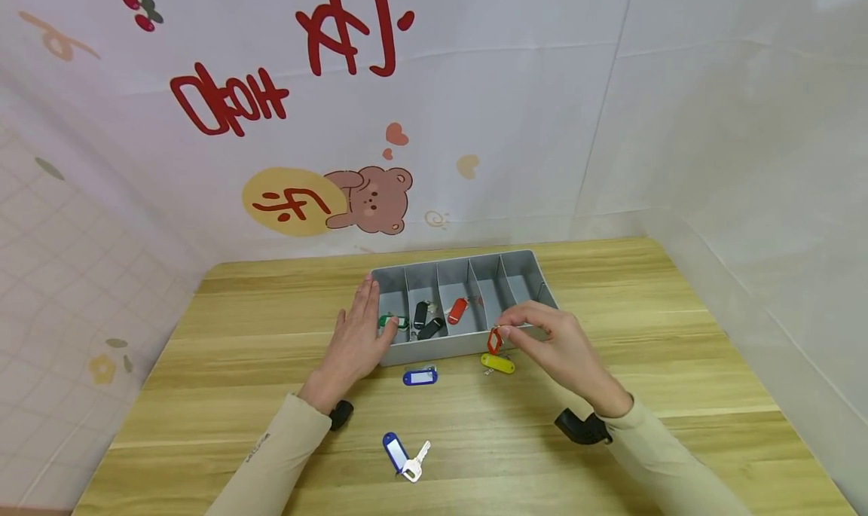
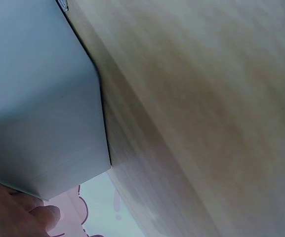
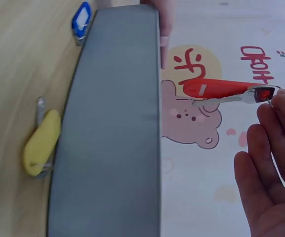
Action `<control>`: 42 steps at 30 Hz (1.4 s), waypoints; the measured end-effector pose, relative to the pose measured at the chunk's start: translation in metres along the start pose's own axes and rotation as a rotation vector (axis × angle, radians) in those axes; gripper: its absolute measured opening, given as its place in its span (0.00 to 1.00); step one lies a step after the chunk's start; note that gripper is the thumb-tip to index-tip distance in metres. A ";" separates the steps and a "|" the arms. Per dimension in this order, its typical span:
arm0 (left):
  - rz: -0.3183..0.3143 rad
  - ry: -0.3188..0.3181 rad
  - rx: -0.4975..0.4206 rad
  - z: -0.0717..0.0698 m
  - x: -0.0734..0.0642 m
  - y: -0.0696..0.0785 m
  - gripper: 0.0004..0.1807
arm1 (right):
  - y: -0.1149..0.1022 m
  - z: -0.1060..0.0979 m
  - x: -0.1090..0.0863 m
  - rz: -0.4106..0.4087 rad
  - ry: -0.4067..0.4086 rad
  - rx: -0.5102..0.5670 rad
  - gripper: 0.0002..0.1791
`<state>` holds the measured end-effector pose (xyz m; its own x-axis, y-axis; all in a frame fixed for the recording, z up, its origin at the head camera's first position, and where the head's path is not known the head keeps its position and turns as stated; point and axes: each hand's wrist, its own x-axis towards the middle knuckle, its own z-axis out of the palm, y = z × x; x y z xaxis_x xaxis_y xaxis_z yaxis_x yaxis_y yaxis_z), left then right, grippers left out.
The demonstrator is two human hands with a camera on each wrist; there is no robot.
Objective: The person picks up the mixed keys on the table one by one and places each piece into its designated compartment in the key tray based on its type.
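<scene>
My right hand pinches a red key tag by its ring between thumb and fingertips. In the right wrist view, a silver key hangs along the red tag, beyond the near wall of the grey divided tray. My left hand rests on the tray's left end, fingers straight along the rim and thumb over the left compartment. Inside lie a green key tag in that compartment, black key tags in the second and another red key tag in the third.
A yellow key tag and a blue key tag lie just in front of the tray. Closer to me, a second blue key tag lies with its key on the wooden table. A printed cloth hangs behind.
</scene>
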<state>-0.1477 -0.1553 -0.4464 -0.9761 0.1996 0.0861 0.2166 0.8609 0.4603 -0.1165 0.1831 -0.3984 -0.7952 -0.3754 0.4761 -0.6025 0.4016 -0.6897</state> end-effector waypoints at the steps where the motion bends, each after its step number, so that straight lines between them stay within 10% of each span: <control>1: 0.000 -0.001 0.001 0.000 0.000 0.000 0.44 | -0.001 0.000 0.002 0.005 0.009 0.005 0.11; 26: -0.012 -0.018 0.019 0.001 0.001 0.000 0.45 | 0.006 0.025 0.051 0.184 0.083 0.206 0.06; 42: -0.005 -0.007 0.019 0.002 0.001 -0.001 0.45 | 0.029 0.046 0.056 0.220 0.051 0.091 0.04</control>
<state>-0.1485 -0.1548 -0.4486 -0.9769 0.1989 0.0775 0.2125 0.8707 0.4436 -0.1755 0.1357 -0.4172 -0.9104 -0.2437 0.3343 -0.4077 0.3908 -0.8253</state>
